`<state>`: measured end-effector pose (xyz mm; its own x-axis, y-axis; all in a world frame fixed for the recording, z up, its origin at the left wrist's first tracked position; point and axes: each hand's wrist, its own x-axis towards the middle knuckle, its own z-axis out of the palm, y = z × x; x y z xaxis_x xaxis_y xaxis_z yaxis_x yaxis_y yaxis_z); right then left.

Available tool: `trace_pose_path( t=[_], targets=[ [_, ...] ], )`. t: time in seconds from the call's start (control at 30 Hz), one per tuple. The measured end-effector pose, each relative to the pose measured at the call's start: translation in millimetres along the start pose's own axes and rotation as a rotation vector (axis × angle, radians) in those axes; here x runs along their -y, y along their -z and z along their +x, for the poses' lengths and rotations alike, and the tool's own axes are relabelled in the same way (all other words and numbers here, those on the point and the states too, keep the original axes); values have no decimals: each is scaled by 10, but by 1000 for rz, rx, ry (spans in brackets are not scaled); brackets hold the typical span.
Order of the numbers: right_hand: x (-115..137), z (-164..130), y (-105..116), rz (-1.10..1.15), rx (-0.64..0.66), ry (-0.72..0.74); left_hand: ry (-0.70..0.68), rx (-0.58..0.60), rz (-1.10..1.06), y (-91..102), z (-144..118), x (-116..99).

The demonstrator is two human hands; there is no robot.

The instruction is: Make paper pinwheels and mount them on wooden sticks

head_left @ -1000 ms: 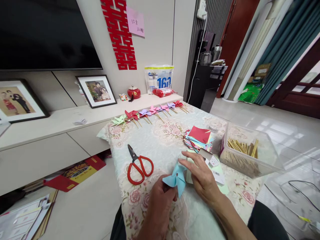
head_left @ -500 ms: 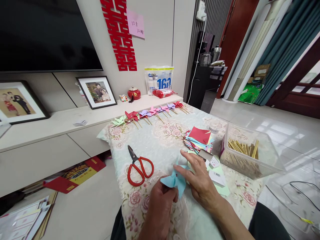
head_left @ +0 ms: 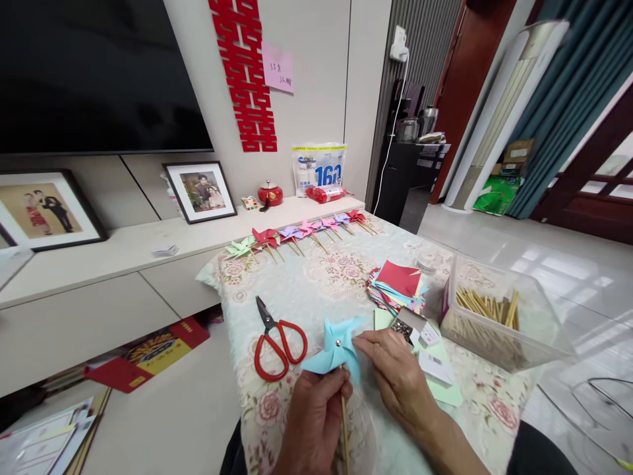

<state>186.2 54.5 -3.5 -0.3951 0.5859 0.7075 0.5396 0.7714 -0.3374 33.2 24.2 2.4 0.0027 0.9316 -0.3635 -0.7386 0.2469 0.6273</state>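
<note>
Head view, nearest first: left hand [head_left: 311, 422] was closed in a fist round a thin wooden stick [head_left: 343, 429], holding it roughly upright so the light blue paper pinwheel [head_left: 332, 351] on its top end faced the camera. Grip sat low on the stick, likely to leave the blades free. Right hand [head_left: 398, 376] was partly curled, holding nothing I could see; its fingertips [head_left: 363, 341] touched the pinwheel's right blade, next to the silver pin at the hub, as if steadying or nudging it. The pinwheel was held above the near edge of the bench [head_left: 316, 290], which had a floral cloth over it.

Red-handled scissors [head_left: 274, 340] lay shut just left of the pinwheel, within easy reach of the left hand. A small open box of pins [head_left: 410, 328] and some white slips sat just beyond the right hand, on a pale green sheet. Behind that, a stack of coloured paper squares [head_left: 398, 285], red on top. A clear tub of wooden sticks [head_left: 494, 316] stood to its right, so supplies were all grouped on the right-hand side.

A row of finished pinwheels [head_left: 297, 234] lay along the far edge of the bench, sticks pointing back toward the person, well apart from the working area. Beyond, a low shelf [head_left: 123, 247] carried framed photos and a red pot.
</note>
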Motion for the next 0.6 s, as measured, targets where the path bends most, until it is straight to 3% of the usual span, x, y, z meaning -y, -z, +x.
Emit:
trace_pose_path(
  t=[0.27, 0.43, 0.6],
  targets=[
    [12, -32, 18, 6, -37, 6, -21, 18, -26, 14, 39, -14],
    [57, 1, 13, -58, -12, 63, -21, 70, -45, -70, 25, 3],
    [60, 10, 14, -73, 21, 43, -7, 35, -46, -153, -19, 20]
  ],
)
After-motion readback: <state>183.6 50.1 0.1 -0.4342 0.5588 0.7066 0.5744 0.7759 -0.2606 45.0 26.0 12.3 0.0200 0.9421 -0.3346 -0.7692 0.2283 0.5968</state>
